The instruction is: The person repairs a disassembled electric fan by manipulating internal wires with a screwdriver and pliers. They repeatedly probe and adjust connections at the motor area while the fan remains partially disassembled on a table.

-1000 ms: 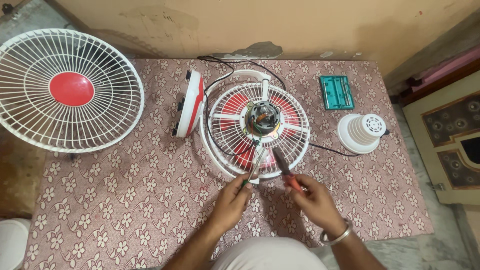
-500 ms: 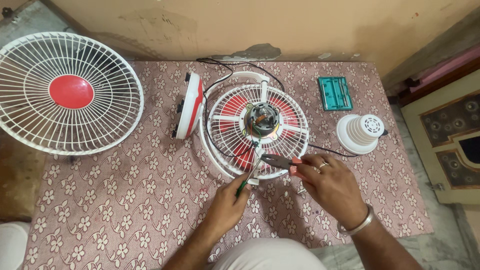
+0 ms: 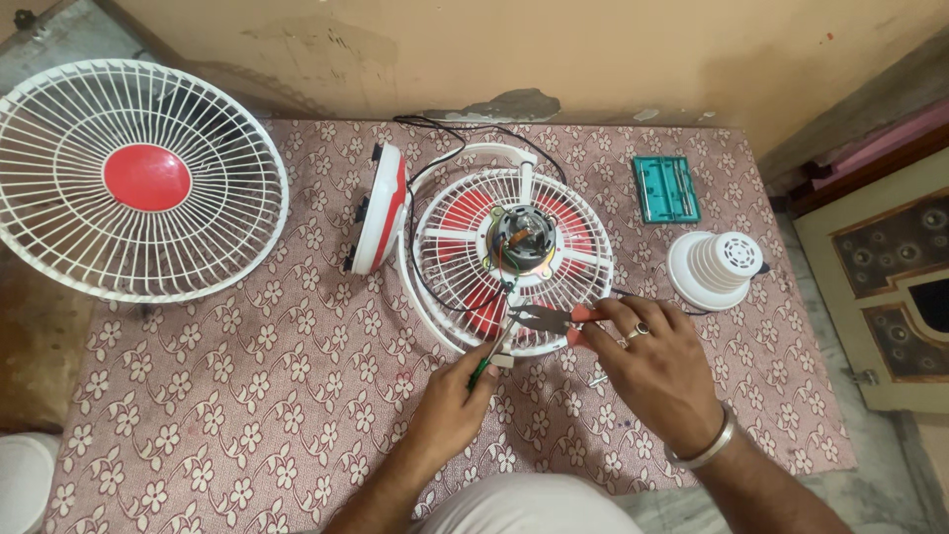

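Floral maroon cloth (image 3: 247, 396) over a low table, peeling yellow wall behind, door frame at rt edge.

Fan rear guard w/ motor (image 3: 521, 242) lies flat mid-table, red blades showing under the wire grille. Right hand (image 3: 647, 361) closed around red-handled pliers (image 3: 542, 318), jaws nipped on something small at the guard's near rim. Left hand (image 3: 450, 405) closed on a green-handled screwdriver (image 3: 491, 358), tip up toward the same spot.

Handling, my read: guard is thin wire, light, springy, bends if levered; motor hub is the heavy stiff part, so the assy is centre-weighted. Best hold = outer rim ring or white spokes, not the fine wires. Black cable (image 3: 435, 198) loops loose behind, will snag.

Around: front grille w/ red cap (image 3: 138, 178) far left, well apart; red-white base part (image 3: 381, 208) on edge just beside guard; white motor cover (image 3: 714, 269) rt; teal bit case (image 3: 665, 188) beyond it.

Hard to make out: what the pliers grip (wire end? clip?), too small. Small white piece by screwdriver tip, unclear. Blades mostly hidden under grille. White object at bottom left corner is cut off.
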